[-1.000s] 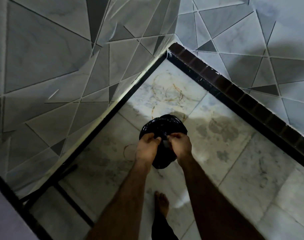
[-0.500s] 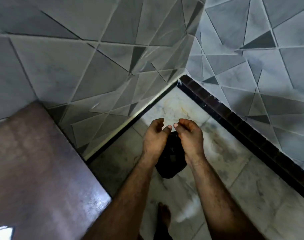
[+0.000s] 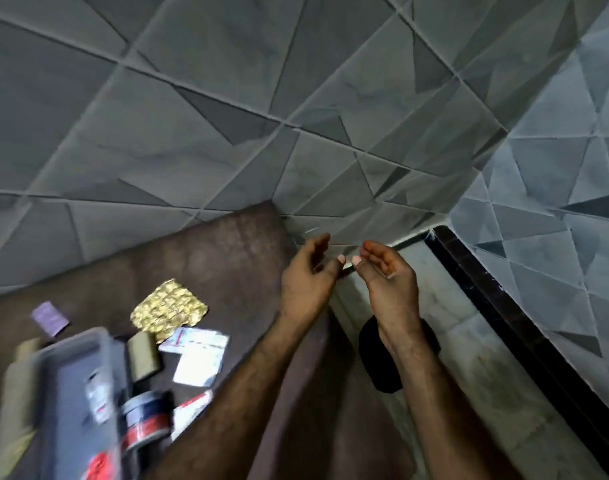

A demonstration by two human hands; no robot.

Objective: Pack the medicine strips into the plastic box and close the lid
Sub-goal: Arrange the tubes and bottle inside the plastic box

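A grey plastic box (image 3: 71,386) lies open at the lower left of the brown table (image 3: 226,258), blurred, with a small item inside. Beside it lie a crumpled gold foil strip (image 3: 168,308), white medicine strips (image 3: 199,358), a small purple strip (image 3: 50,317) and an olive-coloured pack (image 3: 143,356). My left hand (image 3: 306,271) and my right hand (image 3: 389,278) are raised side by side past the table's right edge, fingers loosely curled and apart, holding nothing. Their thumbs nearly touch.
A black bag (image 3: 382,355) sits on the marble floor (image 3: 486,375) below my right wrist. A round black and red tin (image 3: 147,420) stands by the box. Grey patterned tiled walls (image 3: 296,98) meet in a corner, with a dark skirting strip (image 3: 503,306) along the right wall.
Both hands have let go of the black bag, which stays on the floor, and have risen. My view has swung up and left, bringing the table with the box and strips into sight.
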